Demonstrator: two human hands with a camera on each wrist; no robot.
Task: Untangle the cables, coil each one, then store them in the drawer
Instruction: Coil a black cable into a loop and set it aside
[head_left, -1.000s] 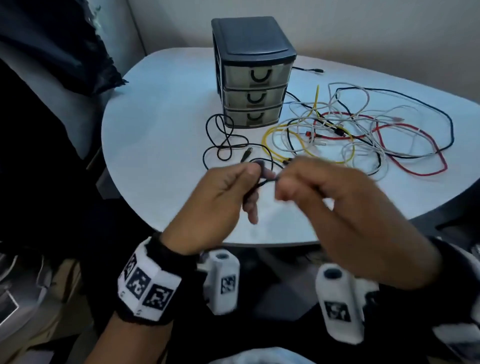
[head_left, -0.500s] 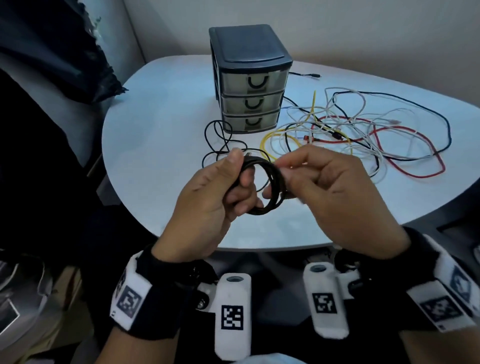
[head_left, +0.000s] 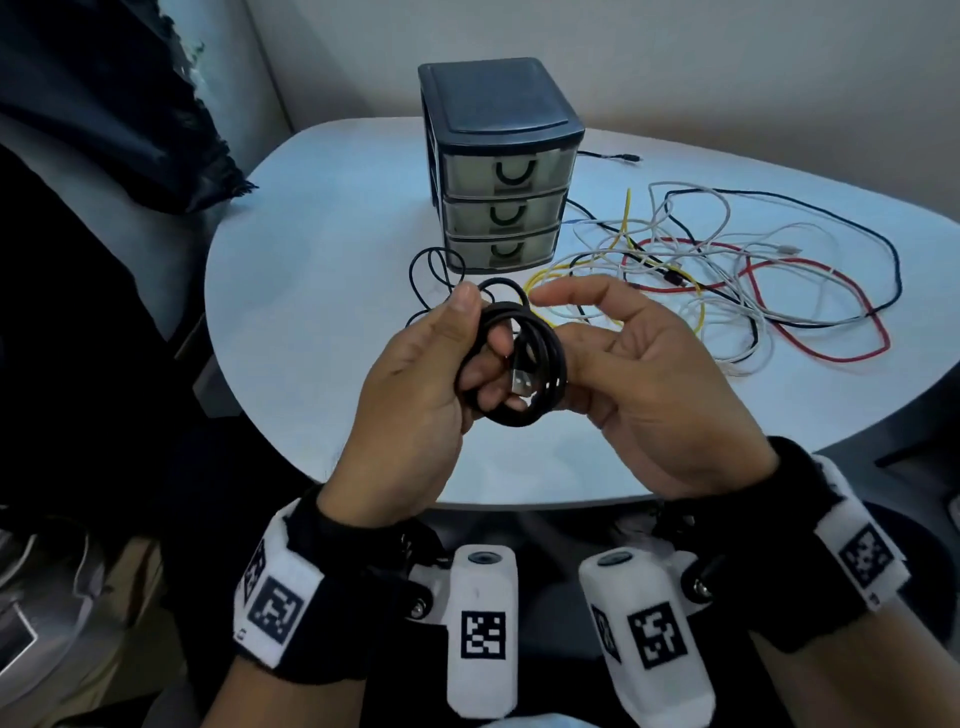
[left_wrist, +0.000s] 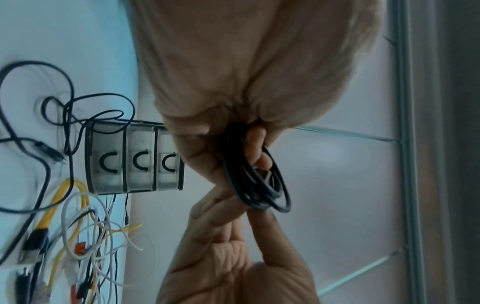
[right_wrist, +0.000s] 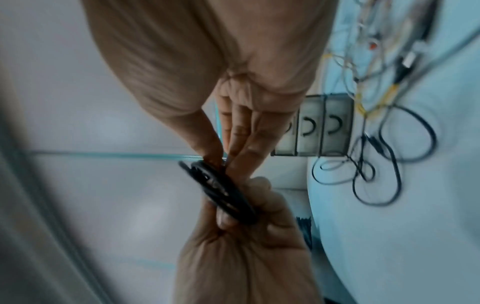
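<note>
Head view: your left hand (head_left: 415, 384) grips a coiled black USB cable (head_left: 540, 364), thumb on the top of the coil and fingers curled through its loops, held above the near edge of the white table (head_left: 322, 291). The silver USB plug (head_left: 521, 383) lies inside the coil. Your right hand (head_left: 649, 384) touches the coil's right side with its thumb, its forefinger stretched out above the coil. A three-drawer organizer (head_left: 501, 166) stands on the table with all drawers closed. To its right lies a tangle of white, red, yellow and black cables (head_left: 727, 275); a loose black cable (head_left: 431, 275) lies just in front of its lower left corner.
</note>
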